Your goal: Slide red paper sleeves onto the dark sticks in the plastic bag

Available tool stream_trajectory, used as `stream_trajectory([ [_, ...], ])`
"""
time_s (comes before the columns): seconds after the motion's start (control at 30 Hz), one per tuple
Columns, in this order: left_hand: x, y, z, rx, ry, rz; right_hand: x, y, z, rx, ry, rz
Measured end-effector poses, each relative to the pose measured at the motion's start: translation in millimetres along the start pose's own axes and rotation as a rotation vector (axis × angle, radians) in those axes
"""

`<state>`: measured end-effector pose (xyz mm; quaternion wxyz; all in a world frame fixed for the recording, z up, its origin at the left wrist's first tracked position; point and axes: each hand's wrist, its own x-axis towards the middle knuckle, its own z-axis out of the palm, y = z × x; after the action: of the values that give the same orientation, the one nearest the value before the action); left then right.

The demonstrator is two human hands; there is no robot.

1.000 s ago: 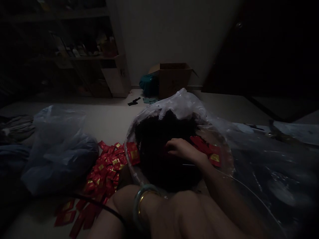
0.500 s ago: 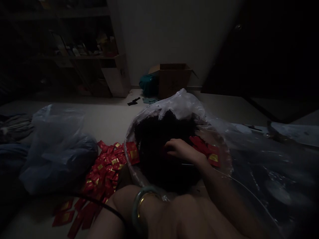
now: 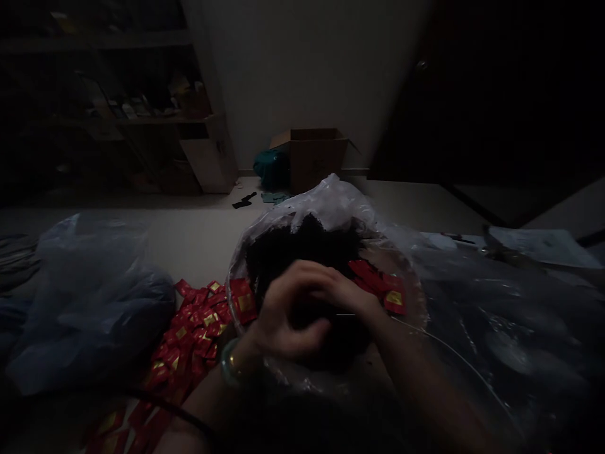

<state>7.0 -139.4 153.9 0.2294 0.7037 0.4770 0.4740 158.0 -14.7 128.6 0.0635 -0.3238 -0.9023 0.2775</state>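
Note:
A round basket [image 3: 422, 309] lined with clear plastic holds a heap of dark, loose, leaf-like material [image 3: 278, 243]. Over it, my left hand [image 3: 288, 309] arches with thumb and fingers apart, a green bangle and a gold one at its wrist. My right hand [image 3: 347, 293] meets the left fingertips from the other side; its own fingers are mostly hidden behind them, so what they hold does not show. Red packets with gold labels [image 3: 394, 296] lie inside the basket on the right. Another red packet [image 3: 243, 301] rests at its left rim.
Many red packets [image 3: 203, 328] are piled on the floor to the left, beside a bulging clear plastic bag [image 3: 94, 315]. Plastic sheeting [image 3: 510, 328] spreads to the right. Behind stand an open cardboard box [image 3: 316, 157] and a teal bundle [image 3: 271, 167]. The room is dim.
My left hand has come up from low in front of my body to meet my right hand over the dark heap. The whole view has shifted slightly.

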Motion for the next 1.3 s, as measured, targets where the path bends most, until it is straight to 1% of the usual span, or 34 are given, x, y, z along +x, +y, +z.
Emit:
stream_trajectory([
  [0.07,16.5,-38.2,5.1,0.048,0.024,0.016,1.0,1.3,0.8,0.016,0.009,0.009],
  [0.1,18.8,-58.2,10.6,0.068,0.020,0.005,2.2,1.6,1.3,0.018,0.011,0.011],
  [0.17,14.4,-94.3,25.8,0.070,-0.021,-0.066,5.0,1.1,2.3,-0.001,0.036,0.016],
  [0.23,5.4,-119.5,42.2,0.017,-0.063,-0.181,7.0,-0.7,3.0,-0.041,0.062,0.018],
  [0.3,-0.6,-131.5,54.1,-0.008,-0.097,-0.275,6.8,-2.7,2.4,-0.064,0.091,0.018],
  [0.37,-1.4,-133.3,58.8,-0.017,-0.092,-0.323,4.7,-3.7,0.3,-0.047,0.138,0.008],
  [0.43,0.8,-130.4,57.4,-0.028,-0.060,-0.332,1.4,-3.2,-3.2,0.003,0.205,-0.016],
  [0.53,2.3,-126.2,51.6,-0.039,-0.003,-0.325,-3.6,0.2,-8.7,0.117,0.333,-0.040],
  [0.63,-0.8,-127.3,49.0,-0.020,0.044,-0.319,-7.1,5.6,-12.1,0.229,0.466,-0.012],
  [0.73,-4.3,-132.0,50.2,0.002,0.054,-0.294,-9.5,9.0,-12.4,0.253,0.528,0.006],
  [0.8,-4.6,-134.2,51.2,0.020,0.043,-0.270,-10.0,8.6,-11.2,0.238,0.490,-0.029],
  [0.83,-4.0,-134.2,51.5,0.035,0.032,-0.260,-9.6,7.8,-10.2,0.227,0.443,-0.050],
  [0.9,-1.4,-131.0,51.1,0.076,-0.013,-0.242,-6.8,6.5,-7.7,0.210,0.303,-0.064],
  [1.0,5.2,-119.0,48.0,0.173,-0.161,-0.243,1.6,9.1,-2.2,0.216,0.048,-0.003],
  [1.07,10.1,-108.9,44.7,0.246,-0.261,-0.267,7.8,14.5,2.8,0.258,-0.060,0.041],
  [1.1,12.3,-104.1,42.9,0.279,-0.301,-0.277,10.4,17.8,5.6,0.288,-0.080,0.053],
  [1.17,15.7,-96.4,39.4,0.344,-0.345,-0.299,13.7,24.6,11.5,0.364,-0.055,0.068],
  [1.3,17.1,-90.6,34.2,0.460,-0.357,-0.293,15.0,36.2,21.8,0.588,0.028,0.160],
])
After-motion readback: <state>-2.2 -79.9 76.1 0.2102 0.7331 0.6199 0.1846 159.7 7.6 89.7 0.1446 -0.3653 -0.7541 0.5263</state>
